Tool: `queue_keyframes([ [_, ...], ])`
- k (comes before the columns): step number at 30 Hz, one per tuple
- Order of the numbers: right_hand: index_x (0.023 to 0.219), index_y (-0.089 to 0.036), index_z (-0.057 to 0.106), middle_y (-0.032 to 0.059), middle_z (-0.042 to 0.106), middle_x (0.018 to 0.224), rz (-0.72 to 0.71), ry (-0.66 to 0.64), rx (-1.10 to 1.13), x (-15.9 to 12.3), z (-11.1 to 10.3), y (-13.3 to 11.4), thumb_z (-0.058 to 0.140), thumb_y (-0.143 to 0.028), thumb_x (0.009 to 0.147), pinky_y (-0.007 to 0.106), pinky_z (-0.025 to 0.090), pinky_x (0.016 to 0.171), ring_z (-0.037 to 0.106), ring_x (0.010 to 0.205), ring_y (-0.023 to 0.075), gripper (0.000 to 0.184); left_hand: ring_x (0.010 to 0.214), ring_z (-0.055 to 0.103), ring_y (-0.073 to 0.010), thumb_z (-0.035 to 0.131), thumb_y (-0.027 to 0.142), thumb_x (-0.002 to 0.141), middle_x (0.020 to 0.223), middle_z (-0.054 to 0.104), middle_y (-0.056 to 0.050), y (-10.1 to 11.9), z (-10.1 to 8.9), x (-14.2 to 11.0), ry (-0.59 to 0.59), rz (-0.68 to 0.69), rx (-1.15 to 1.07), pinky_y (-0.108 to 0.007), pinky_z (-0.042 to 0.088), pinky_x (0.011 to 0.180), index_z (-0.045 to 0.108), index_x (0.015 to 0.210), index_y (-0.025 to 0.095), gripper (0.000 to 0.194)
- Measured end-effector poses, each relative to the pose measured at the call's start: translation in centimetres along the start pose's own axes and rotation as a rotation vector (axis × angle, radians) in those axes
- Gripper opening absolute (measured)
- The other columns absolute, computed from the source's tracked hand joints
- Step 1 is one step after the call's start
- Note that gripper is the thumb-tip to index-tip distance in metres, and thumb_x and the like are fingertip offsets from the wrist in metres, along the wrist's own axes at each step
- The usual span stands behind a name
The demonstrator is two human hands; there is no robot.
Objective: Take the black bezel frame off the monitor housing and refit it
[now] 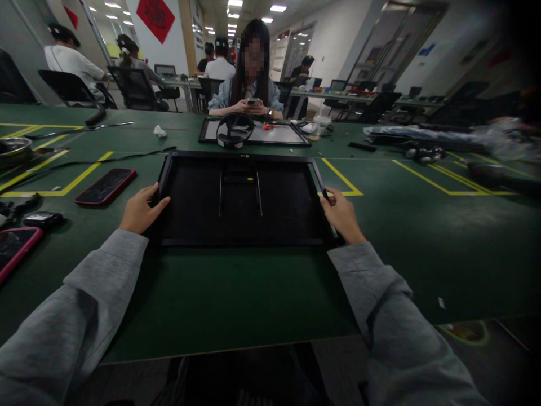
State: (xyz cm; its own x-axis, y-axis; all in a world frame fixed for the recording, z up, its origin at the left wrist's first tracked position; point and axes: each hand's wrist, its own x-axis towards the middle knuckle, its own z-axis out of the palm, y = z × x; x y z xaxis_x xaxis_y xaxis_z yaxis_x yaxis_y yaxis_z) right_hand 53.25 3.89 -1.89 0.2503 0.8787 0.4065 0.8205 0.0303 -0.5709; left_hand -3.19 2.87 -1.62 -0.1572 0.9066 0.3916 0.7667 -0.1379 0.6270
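Flat on the green table before me lies a black monitor housing (194, 194), its LG logo on the far edge. Inside its shallow recess are a pair of metal rails (258, 197) and a small yellow mark. My left hand (140, 210) grips the housing's left side, thumb over the rim and fingers curled around the outer edge. On the opposite side, my right hand (342, 215) is closed around the right rim, with its fingertips partly hidden. A gap shows between the right bezel strip and the body.
Left of the housing lie a red-edged phone (105, 186), a second phone (17, 248) and a black case (43, 219). Beyond it are a panel (276, 135) and a black headband-like ring (234, 131). A person (253, 84) sits opposite, holding a phone. Plastic-wrapped parts (406, 134) lie right.
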Motion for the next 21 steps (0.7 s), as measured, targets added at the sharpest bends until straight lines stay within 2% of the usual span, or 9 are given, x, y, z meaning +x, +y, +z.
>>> queue_keyframes([
  [3, 0.144, -0.016, 0.058, 0.016, 0.077, 0.113, 0.002, -0.064, -0.003, 0.0, 0.2, 0.5, 0.059, -0.038, 0.092, 0.053, 0.055, 0.098, 0.073, 0.105, 0.0332, 0.057, 0.115, 0.069, -0.0318, 0.072, 0.054, 0.081, 0.14, 0.065, -0.014, -0.5, -0.2, -0.2, -0.012, -0.036, 0.02, -0.049, 0.054, 0.108, 0.064, 0.144, 0.019, 0.072],
  [6, 0.153, -0.013, 0.047, 0.0187, 0.072, 0.129, -0.035, -0.154, -0.002, 0.1, 0.2, 0.6, 0.061, -0.034, 0.088, 0.056, 0.053, 0.104, 0.07, 0.115, 0.0355, 0.07, 0.106, 0.072, -0.0304, 0.067, 0.051, 0.086, 0.135, 0.068, -0.014, -0.7, -0.5, -0.3, -0.013, -0.015, 0.085, -0.049, 0.055, 0.105, 0.064, 0.143, 0.02, 0.065],
  [10, 0.154, -0.011, 0.045, 0.0219, 0.063, 0.144, -0.073, -0.147, -0.024, 0.0, 0.1, 0.1, 0.053, -0.029, 0.089, 0.058, 0.049, 0.11, 0.065, 0.127, 0.0382, 0.067, 0.107, 0.071, -0.0319, 0.062, 0.037, 0.092, 0.132, 0.069, -0.016, -0.3, -0.7, -0.4, -0.014, 0.026, 0.183, -0.051, 0.052, 0.106, 0.063, 0.142, 0.014, 0.055],
  [15, 0.153, -0.011, 0.047, 0.0194, 0.071, 0.13, -0.049, -0.151, -0.089, -0.2, -0.6, -0.7, 0.05, -0.028, 0.09, 0.055, 0.052, 0.104, 0.07, 0.114, 0.0365, 0.066, 0.106, 0.072, -0.0339, 0.062, 0.028, 0.094, 0.126, 0.072, -0.018, 0.8, -1.3, -0.3, -0.082, -0.078, 0.236, -0.053, 0.052, 0.103, 0.058, 0.145, 0.009, 0.054],
  [21, 0.153, -0.011, 0.048, 0.0172, 0.076, 0.11, -0.02, -0.211, -0.133, 0.1, -1.7, -0.6, 0.056, -0.033, 0.092, 0.049, 0.057, 0.093, 0.074, 0.097, 0.0332, 0.065, 0.114, 0.072, -0.0303, 0.059, 0.039, 0.097, 0.127, 0.073, -0.016, 1.7, -2.3, -0.6, -0.205, -0.117, 0.258, -0.043, 0.057, 0.099, 0.053, 0.148, 0.013, 0.058],
])
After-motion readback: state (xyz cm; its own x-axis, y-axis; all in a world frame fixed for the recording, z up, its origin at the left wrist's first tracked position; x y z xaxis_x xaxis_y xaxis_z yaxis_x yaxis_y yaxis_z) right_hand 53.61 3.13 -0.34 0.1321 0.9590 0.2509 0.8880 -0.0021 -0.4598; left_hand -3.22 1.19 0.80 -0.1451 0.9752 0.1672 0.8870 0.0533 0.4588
